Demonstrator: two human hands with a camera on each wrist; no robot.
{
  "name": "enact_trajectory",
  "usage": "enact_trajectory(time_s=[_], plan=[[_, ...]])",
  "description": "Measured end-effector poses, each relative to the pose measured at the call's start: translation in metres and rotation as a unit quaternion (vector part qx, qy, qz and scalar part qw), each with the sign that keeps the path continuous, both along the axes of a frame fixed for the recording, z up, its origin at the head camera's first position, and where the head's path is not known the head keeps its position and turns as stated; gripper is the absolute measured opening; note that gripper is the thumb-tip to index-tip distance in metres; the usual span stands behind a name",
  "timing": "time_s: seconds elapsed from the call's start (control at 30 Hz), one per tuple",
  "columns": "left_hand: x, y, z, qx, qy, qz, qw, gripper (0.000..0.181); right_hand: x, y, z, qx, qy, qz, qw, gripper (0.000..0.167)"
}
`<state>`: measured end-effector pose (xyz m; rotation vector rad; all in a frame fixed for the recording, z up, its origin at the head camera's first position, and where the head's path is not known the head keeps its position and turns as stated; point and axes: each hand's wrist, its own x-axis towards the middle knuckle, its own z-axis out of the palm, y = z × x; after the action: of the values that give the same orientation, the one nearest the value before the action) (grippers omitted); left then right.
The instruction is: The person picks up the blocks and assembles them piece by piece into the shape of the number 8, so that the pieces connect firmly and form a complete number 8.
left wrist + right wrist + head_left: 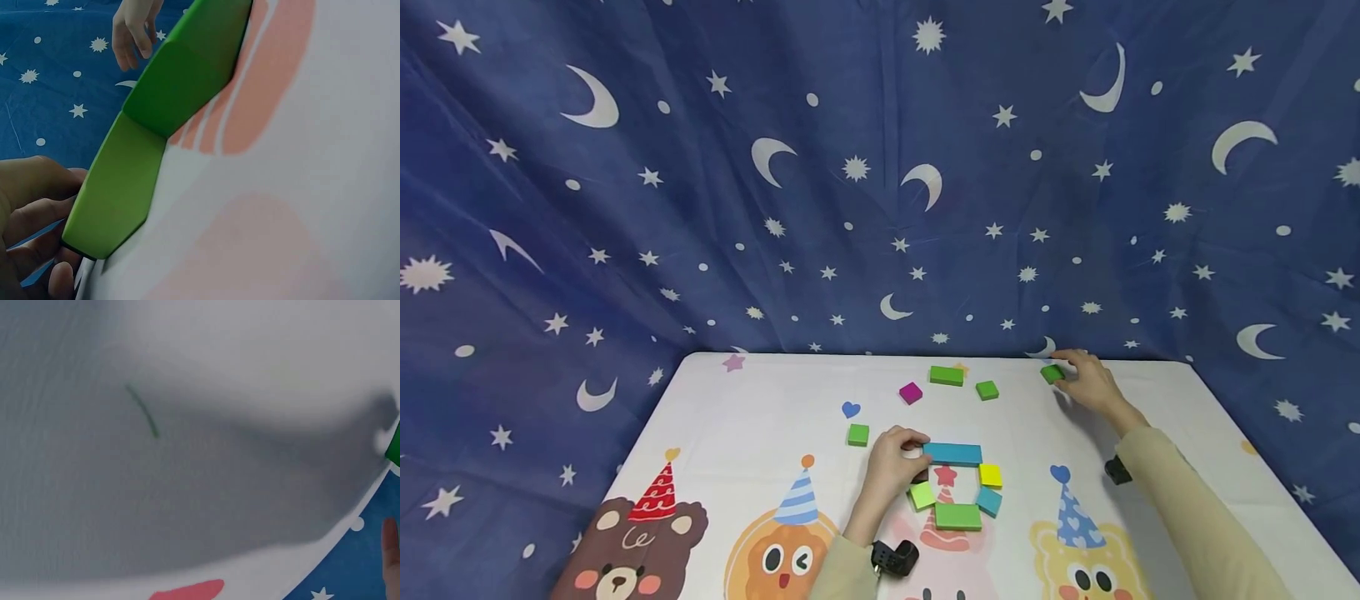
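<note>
Reaches with the right hand (1093, 387) around a green block (1052, 373) near the far edge of the bench (760, 400), well beyond and to the right of a ring of blocks; squat, with no clear long axis, and far nearer to this hand than to the left. Has finger and thumb apart on either side; cannot tell a pinch from a loose straddle. Curls the left hand (891, 462) at the left end of a blue bar (952, 454), close to a dark block (920, 477); cannot tell here, either, a clamp from a touch. Continues round the ring from that bar, lengthwise left to right, through a yellow block (991, 476), blue block (988, 502), green bar (958, 517) and lime block (921, 497). Beyond the ring, a purple block (911, 393).
</note>
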<state>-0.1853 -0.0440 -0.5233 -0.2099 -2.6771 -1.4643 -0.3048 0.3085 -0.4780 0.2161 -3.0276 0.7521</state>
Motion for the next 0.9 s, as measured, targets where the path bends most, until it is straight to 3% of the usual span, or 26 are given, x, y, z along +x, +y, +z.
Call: enact_trajectory(time_s=[0.3,0.9], plan=[[0.0,0.0,0.001,0.003,-0.001,-0.003,1.0,0.02,-0.008,0.002,-0.01,-0.007,-0.026,-0.013,0.9995,0.056],[0.001,0.001,0.002,0.006,-0.008,0.0,0.9999,0.019,-0.013,-0.002,-0.02,0.019,-0.031,-0.044,0.9984,0.047]])
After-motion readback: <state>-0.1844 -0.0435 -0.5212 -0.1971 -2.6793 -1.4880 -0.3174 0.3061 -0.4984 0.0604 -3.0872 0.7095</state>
